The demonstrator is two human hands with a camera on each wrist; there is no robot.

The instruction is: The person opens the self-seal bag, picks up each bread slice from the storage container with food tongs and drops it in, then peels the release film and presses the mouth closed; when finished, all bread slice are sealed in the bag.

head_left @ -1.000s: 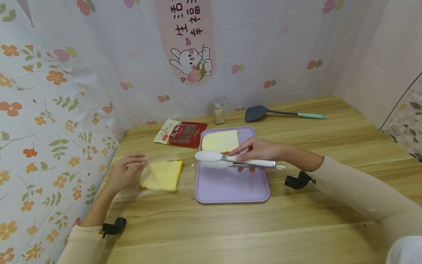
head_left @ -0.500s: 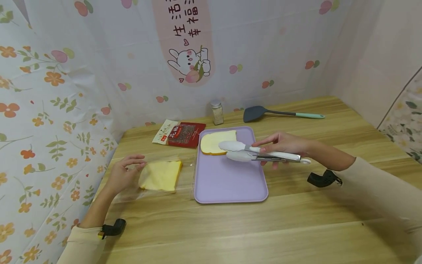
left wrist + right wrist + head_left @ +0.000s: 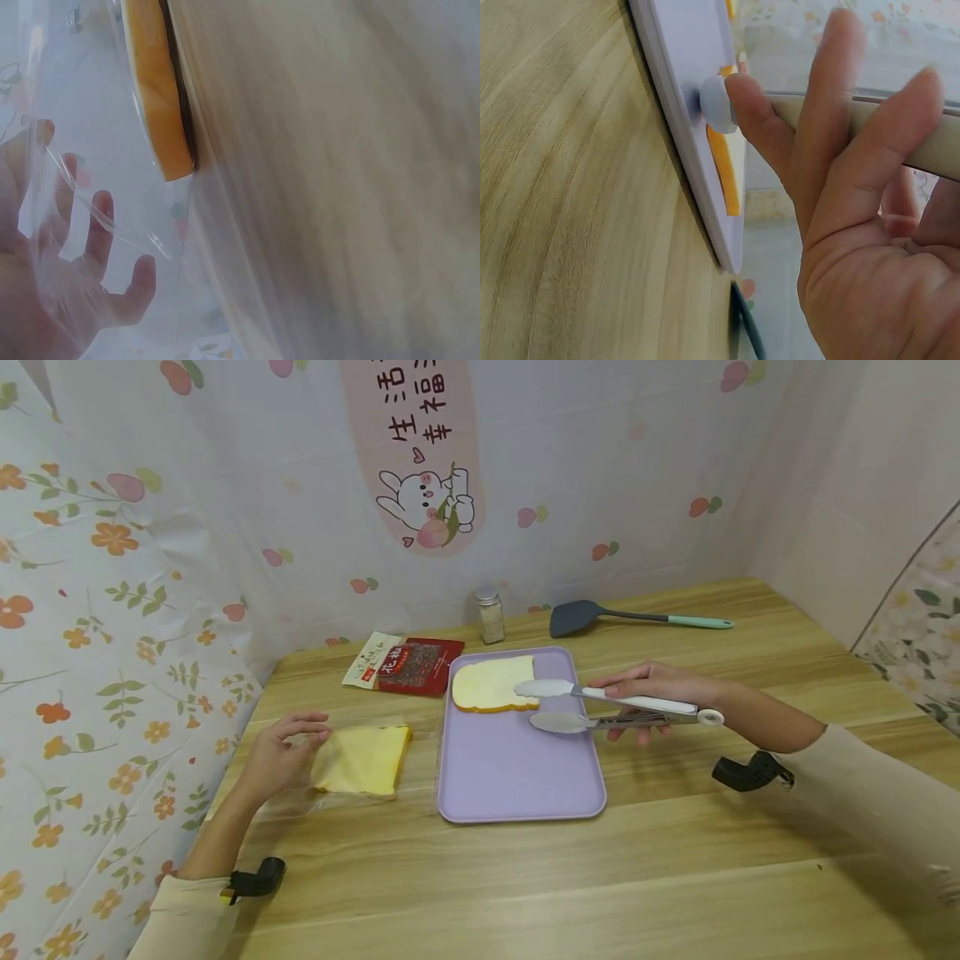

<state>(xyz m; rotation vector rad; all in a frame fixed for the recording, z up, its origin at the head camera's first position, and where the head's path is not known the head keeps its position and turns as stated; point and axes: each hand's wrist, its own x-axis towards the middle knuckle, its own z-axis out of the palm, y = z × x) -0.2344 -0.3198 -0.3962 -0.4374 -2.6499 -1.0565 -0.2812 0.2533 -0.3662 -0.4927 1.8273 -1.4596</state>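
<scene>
My right hand (image 3: 663,685) holds white-and-metal kitchen tongs (image 3: 645,703) by the handles, their two white tips spread apart. Those tips hover at the right end of a bread slice (image 3: 487,685) lying on a lilac tray (image 3: 517,785). To the left, another bread slice (image 3: 360,762) lies inside a clear plastic bag (image 3: 423,756). Beside that slice is my left hand (image 3: 283,758), its thumb and fingers apart. In the left wrist view the hand (image 3: 64,292) shows through the clear film with fingers spread; whether it is inside the bag or behind it I cannot tell.
Behind the tray lie a red-and-cream spice packet (image 3: 412,665) and a dark spatula (image 3: 637,616) with a mint handle. A small glass jar (image 3: 491,620) stands between them. Patterned cloth (image 3: 300,485) borders the wooden table (image 3: 480,885) at the back and left.
My right hand has moved right with the tongs, and their tips have spread wider, uncovering more of the tray and its bread slice. My left hand and the bagged slice stay about where they were.
</scene>
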